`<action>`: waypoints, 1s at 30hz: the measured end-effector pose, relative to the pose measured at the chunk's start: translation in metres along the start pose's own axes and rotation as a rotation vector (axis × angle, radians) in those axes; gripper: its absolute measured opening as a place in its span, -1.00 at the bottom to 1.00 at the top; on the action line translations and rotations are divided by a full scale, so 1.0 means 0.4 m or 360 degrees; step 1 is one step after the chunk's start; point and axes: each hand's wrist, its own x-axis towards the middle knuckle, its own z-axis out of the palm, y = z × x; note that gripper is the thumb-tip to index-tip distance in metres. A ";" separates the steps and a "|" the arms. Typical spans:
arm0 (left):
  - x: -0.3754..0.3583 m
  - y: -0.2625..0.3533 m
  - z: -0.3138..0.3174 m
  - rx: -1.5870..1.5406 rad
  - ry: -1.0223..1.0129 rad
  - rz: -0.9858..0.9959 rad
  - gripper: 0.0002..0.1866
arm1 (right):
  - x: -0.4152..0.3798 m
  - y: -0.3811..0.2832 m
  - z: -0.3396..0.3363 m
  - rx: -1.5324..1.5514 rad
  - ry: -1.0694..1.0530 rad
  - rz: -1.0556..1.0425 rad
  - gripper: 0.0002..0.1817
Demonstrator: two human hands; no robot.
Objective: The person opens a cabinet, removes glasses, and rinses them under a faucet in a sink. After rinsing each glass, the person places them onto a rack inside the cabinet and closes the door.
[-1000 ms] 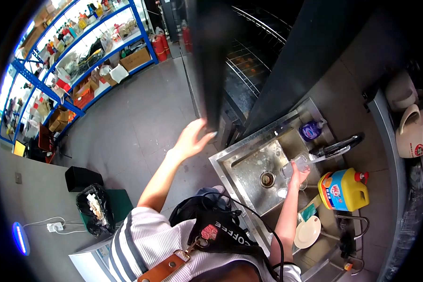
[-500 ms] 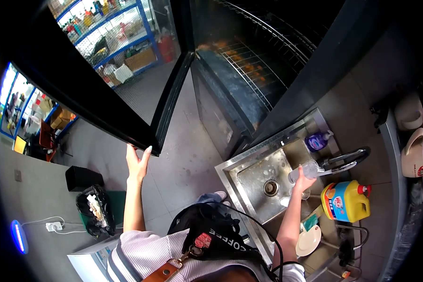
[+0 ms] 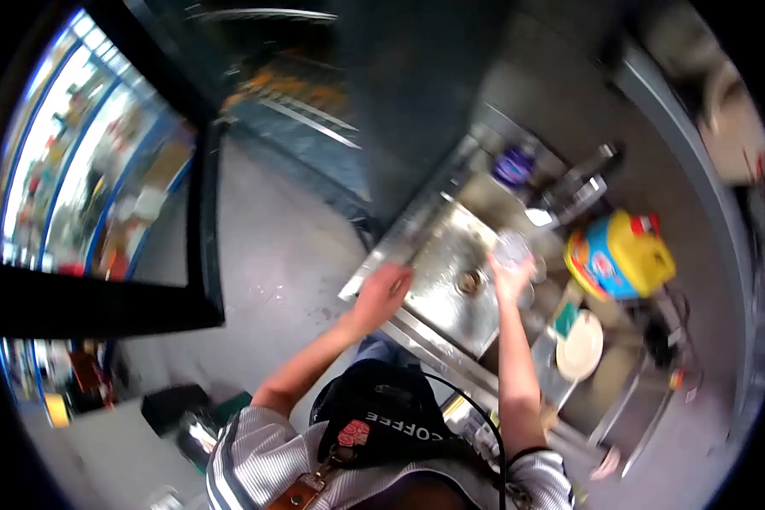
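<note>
Clear cup [image 3: 511, 245] is held in right hand [image 3: 512, 279], between drain [image 3: 468, 282] and faucet [image 3: 576, 189]; left hand [image 3: 382, 295], grip unclear, is seen near sink's [image 3: 440, 342] left corner.

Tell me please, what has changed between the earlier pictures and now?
The dark-framed door has swung wider open, leftward. The left hand let go of it and moved right, to the sink's edge. The right hand still holds the clear cup over the sink; the yellow jug and plate stayed put.
</note>
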 end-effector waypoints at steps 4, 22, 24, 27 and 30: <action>0.253 0.028 0.301 -0.0143 -0.0437 0.0746 -0.78 | -0.014 -0.045 -0.049 0.0381 -0.0238 -0.0143 -0.07; 0.443 -0.150 0.691 0.0457 -0.1843 -0.0015 -0.76 | 0.012 0.045 0.032 0.0956 -0.0457 0.0278 -0.09; 0.454 -0.156 0.676 0.0341 -0.1807 -0.0067 -0.75 | 0.007 0.016 0.028 0.0806 -0.0372 0.0203 -0.11; 0.459 -0.157 0.641 0.0101 -0.1718 -0.0116 -0.73 | 0.020 0.007 0.046 0.0349 -0.0266 0.0083 -0.14; 0.446 -0.133 0.642 0.0168 -0.1452 -0.0049 -0.71 | 0.030 -0.045 -0.002 0.0362 -0.0391 0.0020 -0.20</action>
